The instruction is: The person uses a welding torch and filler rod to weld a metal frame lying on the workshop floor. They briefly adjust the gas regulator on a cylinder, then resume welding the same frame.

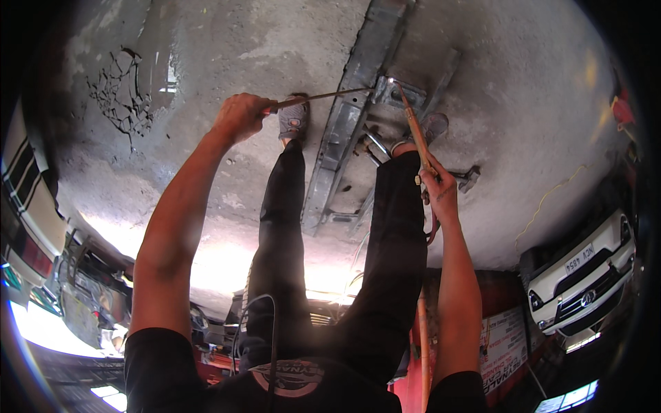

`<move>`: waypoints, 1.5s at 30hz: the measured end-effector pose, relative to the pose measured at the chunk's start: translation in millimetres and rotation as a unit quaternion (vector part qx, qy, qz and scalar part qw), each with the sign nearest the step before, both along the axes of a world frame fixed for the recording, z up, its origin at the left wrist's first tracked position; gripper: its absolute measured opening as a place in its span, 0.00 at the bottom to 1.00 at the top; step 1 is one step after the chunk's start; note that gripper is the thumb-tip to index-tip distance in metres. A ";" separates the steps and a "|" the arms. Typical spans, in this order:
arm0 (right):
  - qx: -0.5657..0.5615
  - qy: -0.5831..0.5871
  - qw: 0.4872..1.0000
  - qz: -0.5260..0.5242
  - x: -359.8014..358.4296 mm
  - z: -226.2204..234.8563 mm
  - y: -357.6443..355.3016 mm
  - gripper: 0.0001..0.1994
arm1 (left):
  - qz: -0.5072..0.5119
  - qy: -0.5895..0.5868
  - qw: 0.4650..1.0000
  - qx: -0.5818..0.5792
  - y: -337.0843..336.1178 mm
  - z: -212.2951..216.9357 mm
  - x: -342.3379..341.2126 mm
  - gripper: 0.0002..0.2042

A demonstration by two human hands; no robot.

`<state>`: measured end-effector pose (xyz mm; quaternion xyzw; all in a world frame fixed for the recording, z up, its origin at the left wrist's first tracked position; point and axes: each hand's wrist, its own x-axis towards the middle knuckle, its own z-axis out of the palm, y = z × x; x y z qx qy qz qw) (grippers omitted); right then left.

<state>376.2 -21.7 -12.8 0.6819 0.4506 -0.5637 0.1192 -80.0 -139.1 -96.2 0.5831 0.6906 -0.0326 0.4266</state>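
Observation:
My left hand [239, 118] is closed around the red handle of a long screwdriver [323, 96]. Its thin shaft reaches right, with the tip at a metal bracket [413, 95] beside a long grey steel beam [342, 131]. In my right hand [441, 191] is a brass-coloured gas torch [412, 124], gripped near its valves. A small bright glow shows where the torch tip meets the bracket's upper edge. Whether the screwdriver tip touches the bracket or only hovers over it, I cannot tell.
My feet stand either side of the beam, one in a grey shoe [294, 118]. A hammer [469, 179] lies right of my leg. Dark cracked flakes [124, 96] and a yellow cord [544, 206] are on the concrete. A white vehicle [585, 275] stands at the right.

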 end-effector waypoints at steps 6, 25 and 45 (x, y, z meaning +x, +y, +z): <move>-0.006 -0.009 1.000 -0.003 0.5 0.0 -1.7 0.25 | -0.004 0.005 1.000 -0.008 -3.2 -8.4 -4.6 0.19; -0.038 -0.016 0.999 -0.022 7.6 6.8 -11.4 0.24 | -0.006 0.030 0.998 -0.050 0.5 -11.9 -8.1 0.19; -0.054 -0.019 0.998 0.003 13.5 8.4 -24.6 0.24 | 0.033 0.045 0.997 -0.047 -0.6 -16.5 -8.6 0.14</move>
